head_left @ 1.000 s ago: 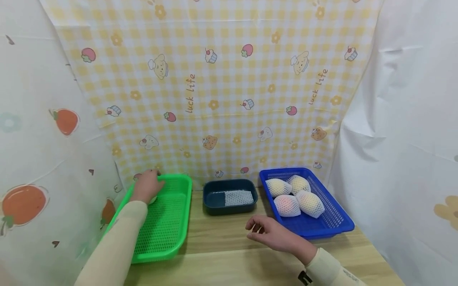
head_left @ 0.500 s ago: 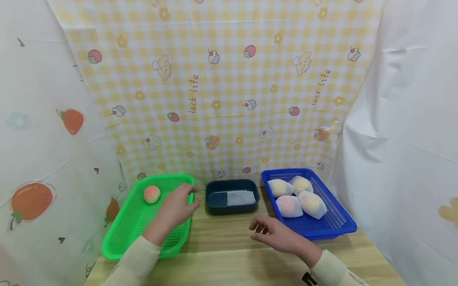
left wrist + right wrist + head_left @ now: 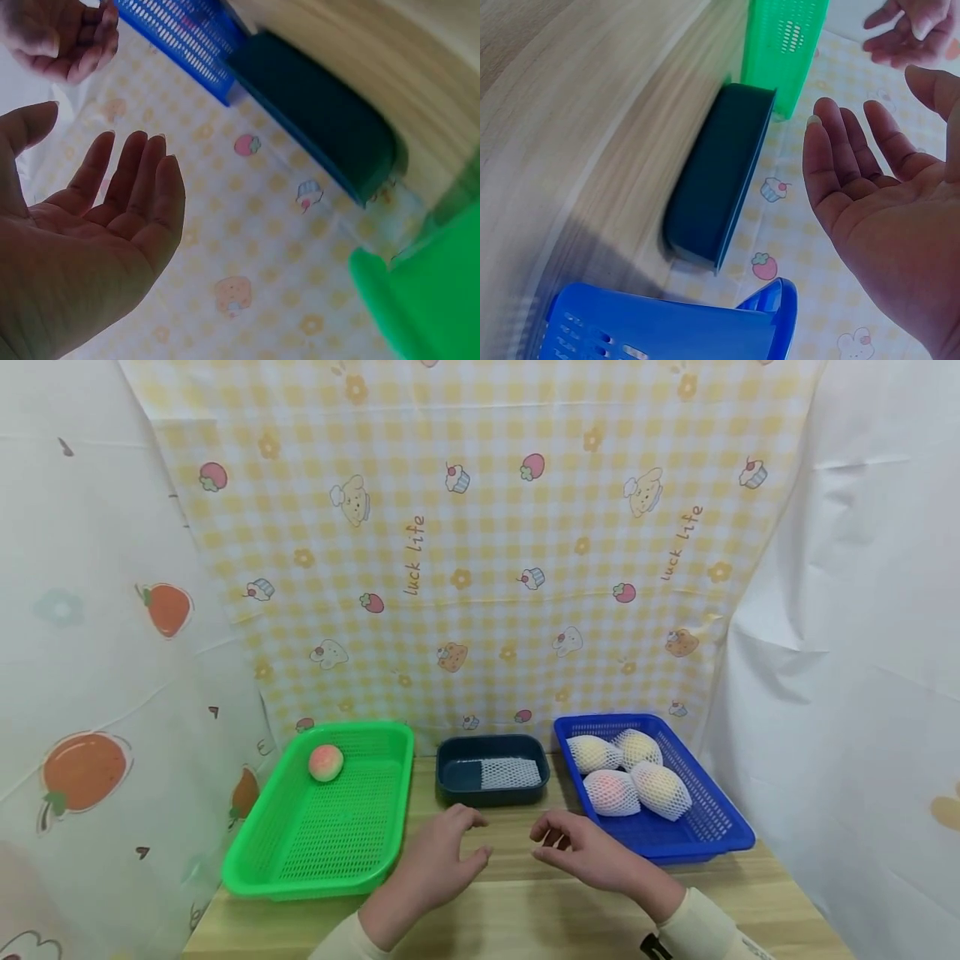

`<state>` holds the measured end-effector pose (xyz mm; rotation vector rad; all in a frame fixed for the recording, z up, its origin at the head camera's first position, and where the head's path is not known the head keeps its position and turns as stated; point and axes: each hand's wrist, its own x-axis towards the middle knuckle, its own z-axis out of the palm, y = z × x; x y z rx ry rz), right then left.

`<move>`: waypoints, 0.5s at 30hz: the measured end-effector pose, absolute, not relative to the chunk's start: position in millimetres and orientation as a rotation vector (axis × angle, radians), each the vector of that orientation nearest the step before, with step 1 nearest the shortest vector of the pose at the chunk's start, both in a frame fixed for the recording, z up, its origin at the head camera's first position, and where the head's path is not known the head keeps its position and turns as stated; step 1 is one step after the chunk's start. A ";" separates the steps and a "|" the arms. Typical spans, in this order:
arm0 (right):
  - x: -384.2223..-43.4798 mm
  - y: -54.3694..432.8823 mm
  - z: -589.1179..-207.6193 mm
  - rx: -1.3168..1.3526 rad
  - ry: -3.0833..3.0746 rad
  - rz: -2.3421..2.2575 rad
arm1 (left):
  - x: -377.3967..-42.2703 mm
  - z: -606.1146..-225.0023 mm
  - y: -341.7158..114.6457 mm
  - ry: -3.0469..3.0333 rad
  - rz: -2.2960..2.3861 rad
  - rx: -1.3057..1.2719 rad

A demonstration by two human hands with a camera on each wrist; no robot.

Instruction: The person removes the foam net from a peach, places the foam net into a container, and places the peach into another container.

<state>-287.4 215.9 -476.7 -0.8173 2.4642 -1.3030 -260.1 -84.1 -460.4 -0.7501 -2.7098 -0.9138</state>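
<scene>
My left hand hovers over the table between the green basket and the dark bin, holding nothing, its fingers loosely bent as the left wrist view shows. Facing it, my right hand is also bare, in front of the blue basket, with relaxed fingers. One pink-and-cream peach lies without a net in the back left of the green basket. Several fruits in white foam nets, among them a pinkish one, lie in the blue basket. White foam netting lies flat in the dark teal bin.
The wooden table runs under both baskets and the bin. A yellow checked cloth hangs right behind them. White cloths close off the left and right sides.
My left hand has withdrawn from the peach in the green basket and moved right and nearer, to the table's middle. The peach has come into sight. The right hand has stayed about where it was.
</scene>
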 end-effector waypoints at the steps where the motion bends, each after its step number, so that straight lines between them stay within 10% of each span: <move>1: -287.0 216.2 -476.6 -0.820 2.466 -1.304 | -259.0 -463.7 -82.2 -2.711 -0.921 -0.755; 15: -285.6 221.4 -475.5 -0.835 2.499 -1.272 | -266.7 -474.4 -65.4 -2.746 -0.956 -0.741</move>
